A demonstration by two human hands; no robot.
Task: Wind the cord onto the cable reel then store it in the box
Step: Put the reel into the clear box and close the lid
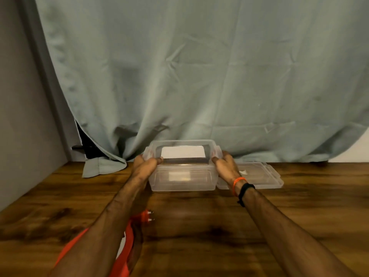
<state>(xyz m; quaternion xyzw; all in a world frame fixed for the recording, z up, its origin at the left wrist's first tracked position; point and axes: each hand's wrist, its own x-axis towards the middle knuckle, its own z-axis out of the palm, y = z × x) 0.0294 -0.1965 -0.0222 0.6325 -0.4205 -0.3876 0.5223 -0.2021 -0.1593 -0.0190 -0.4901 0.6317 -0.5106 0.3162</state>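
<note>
A clear plastic box (182, 181) stands open on the wooden table near the curtain, tilted a little toward me. My left hand (144, 163) grips its left rim and my right hand (224, 163) grips its right rim. An orange cable reel (123, 254) lies at the near left, mostly hidden under my left forearm. Its orange plug (146, 216) with two metal pins sticks out to the right. I cannot see how much cord is wound on the reel.
The box's clear lid (259, 174) lies flat on the table just right of the box. A grey-green curtain (199, 76) hangs behind, its hem resting on the table's far edge. A grey wall (18, 116) closes the left side.
</note>
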